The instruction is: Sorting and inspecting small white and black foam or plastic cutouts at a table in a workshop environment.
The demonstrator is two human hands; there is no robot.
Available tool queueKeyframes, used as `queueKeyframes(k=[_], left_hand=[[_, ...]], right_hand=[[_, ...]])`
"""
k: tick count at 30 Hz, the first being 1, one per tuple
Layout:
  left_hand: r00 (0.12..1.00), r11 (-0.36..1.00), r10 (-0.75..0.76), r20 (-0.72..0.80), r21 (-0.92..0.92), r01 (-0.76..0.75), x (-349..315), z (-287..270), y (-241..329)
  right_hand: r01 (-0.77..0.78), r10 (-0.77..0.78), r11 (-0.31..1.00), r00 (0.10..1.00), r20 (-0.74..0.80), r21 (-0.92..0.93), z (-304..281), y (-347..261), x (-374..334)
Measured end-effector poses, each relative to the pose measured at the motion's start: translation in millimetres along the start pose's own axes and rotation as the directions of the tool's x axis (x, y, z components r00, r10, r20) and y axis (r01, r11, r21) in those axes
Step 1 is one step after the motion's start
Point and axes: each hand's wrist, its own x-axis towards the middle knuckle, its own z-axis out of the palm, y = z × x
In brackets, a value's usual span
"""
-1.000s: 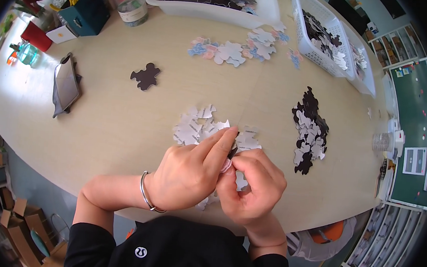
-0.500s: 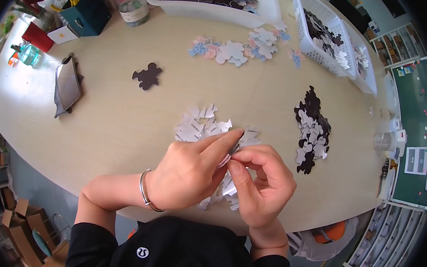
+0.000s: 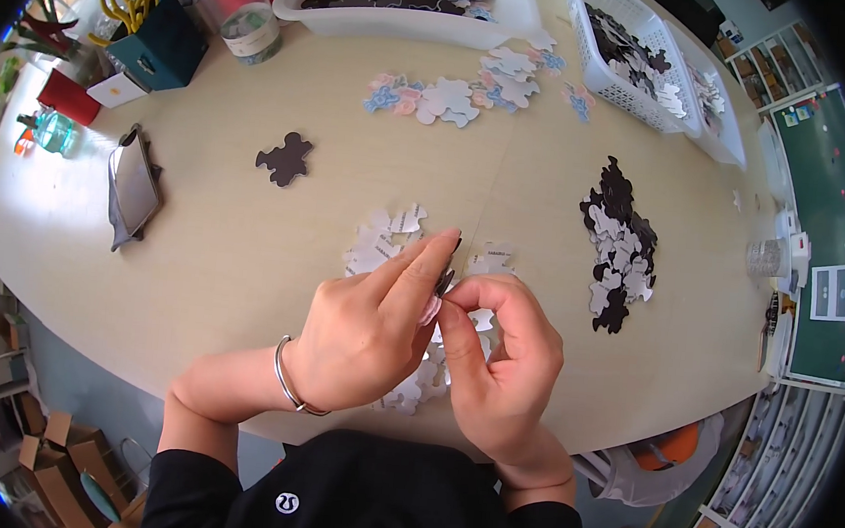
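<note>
Through the head camera I have both hands working close together over a pile of white, wavy-edged paper scraps [image 3: 369, 250], which I take as my landmark. My left hand [image 3: 362, 334] is closed on a pink-and-dark piece [image 3: 431, 310], its straight fingers laid along it; the thumb is hidden from me, and I cannot tell whether this is one layer or several. My right hand [image 3: 507, 355] has thumb and forefinger pinched together on the edge of that same piece, so the two hands meet there, right above the paper scraps. A silver bracelet [image 3: 282, 382] circles my left wrist, just left of the scraps' near end. To the left of the scraps and a little beyond them, one dark puzzle-shaped piece [image 3: 285, 159] lies alone on the pale table [image 3: 196, 246]. Right of the scraps, well apart, I see a long heap of black and white cut-outs [image 3: 620, 245]. Beyond the scraps lies a loose row of pink, blue and white cut-outs [image 3: 450, 102], and past that a white tray [image 3: 411, 29] filled with dark pieces. Beyond the scraps to the right stands a white perforated basket [image 3: 634, 94] with more black and white pieces. Far to the left of the scraps are a grey folded case [image 3: 134, 187] and, farther off, a clear jar [image 3: 243, 24].
</note>
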Motion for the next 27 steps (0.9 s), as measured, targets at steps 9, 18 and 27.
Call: queueKeyframes(k=[9,18,27], left_hand=[[0.994,0.981,-0.105,0.008,-0.163,0.105,4.5,-2.1,5.7],[0.990,0.959,-0.069,0.127,-0.264,0.101,3.7,-10.4,6.1],[0.990,0.950,-0.105,0.093,-0.284,0.128,4.3,-12.3,8.9]], right_hand=[[0.008,-0.008,0.996,1.000,0.002,0.088,-5.2,2.4,4.3],[0.200,-0.194,0.974,0.979,0.068,-0.102,-5.4,1.2,5.7],[0.259,-0.244,0.951,0.964,0.103,-0.169,-7.5,2.1,7.6]])
